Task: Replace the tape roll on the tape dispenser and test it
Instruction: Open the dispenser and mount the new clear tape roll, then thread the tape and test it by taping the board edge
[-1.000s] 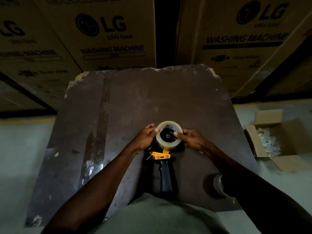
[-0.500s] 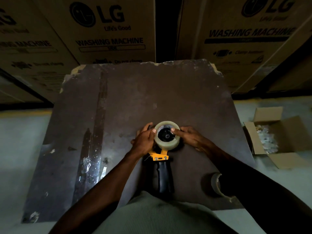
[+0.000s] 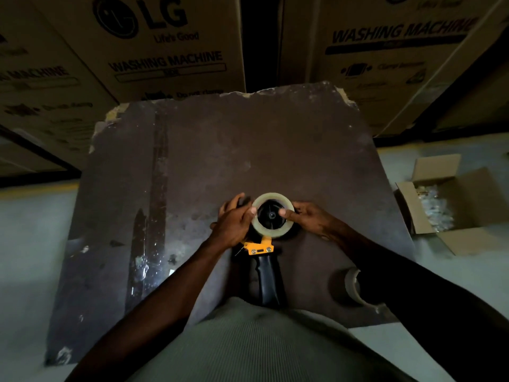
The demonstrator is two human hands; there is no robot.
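Observation:
A tape dispenser [image 3: 265,274] with a black handle and a yellow bracket lies flat on the dark worn tabletop [image 3: 220,161], handle toward me. A clear tape roll [image 3: 271,232] sits over the dispenser's black hub. My left hand [image 3: 234,221] grips the roll's left side, thumb on its rim. My right hand [image 3: 308,216] holds the right side, with the thumb pressing on the roll's top face near the hub. A second, thinner tape roll [image 3: 351,285] lies on the table by my right forearm, partly hidden by it.
Large cardboard washing machine boxes [image 3: 165,51] stand close behind the table. An open small cardboard box [image 3: 451,232] with pale bits inside sits on the floor at the right. A shiny strip of old tape [image 3: 159,188] runs along the table's left part.
My left hand has closed further around the roll's left side, and both thumbs have pressed onto it. The roll looks seated lower over the hub. The view has shifted slightly.

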